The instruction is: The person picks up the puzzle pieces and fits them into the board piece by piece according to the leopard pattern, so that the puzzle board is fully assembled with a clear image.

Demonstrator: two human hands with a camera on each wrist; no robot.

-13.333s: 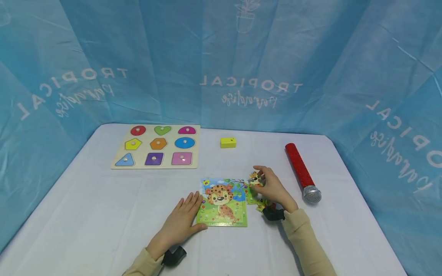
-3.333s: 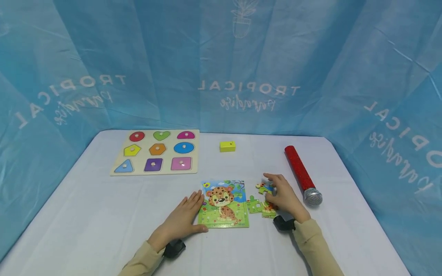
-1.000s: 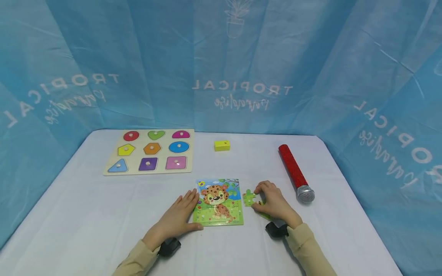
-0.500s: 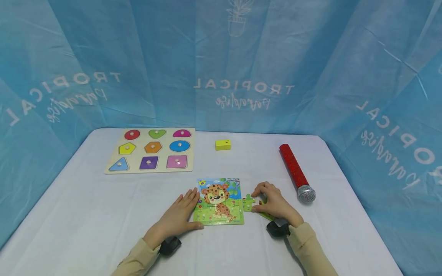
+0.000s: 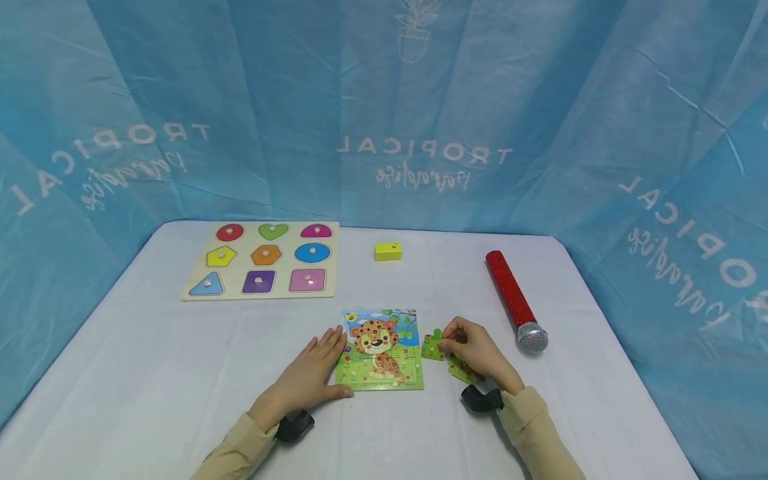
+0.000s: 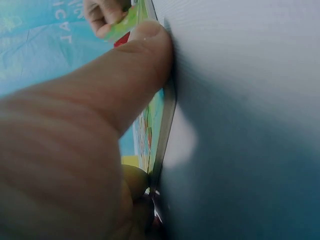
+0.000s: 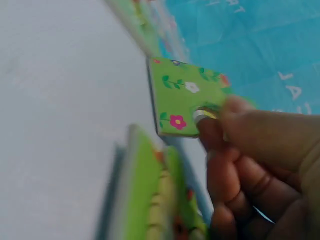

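My left hand [image 5: 309,377] lies flat along the left side of a square leopard jigsaw puzzle [image 5: 378,370]. Its fingers are straight, and in the left wrist view the thumb [image 6: 150,42] presses on the puzzle's edge. Just right of the puzzle, my right hand [image 5: 477,347] pinches a green puzzle piece [image 5: 432,347] by its right side, between thumb and forefinger. In the right wrist view this piece [image 7: 175,95] shows white and pink flowers. More green puzzle pieces [image 5: 461,369] lie under the right hand, partly hidden by it.
A wooden shape board [image 5: 282,263] with knobbed pieces lies at the back left. Near the back middle sits a yellow block [image 5: 387,251]. A red microphone [image 5: 513,297] lies to the right. Behind the white-covered table [image 5: 150,373] hangs a blue curtain [image 5: 288,100].
The right hand has left the blue-and-orange piece it was at and come closer to the puzzle. Its thumb and finger have closed on the green piece, which has shifted slightly. The left hand stays put.
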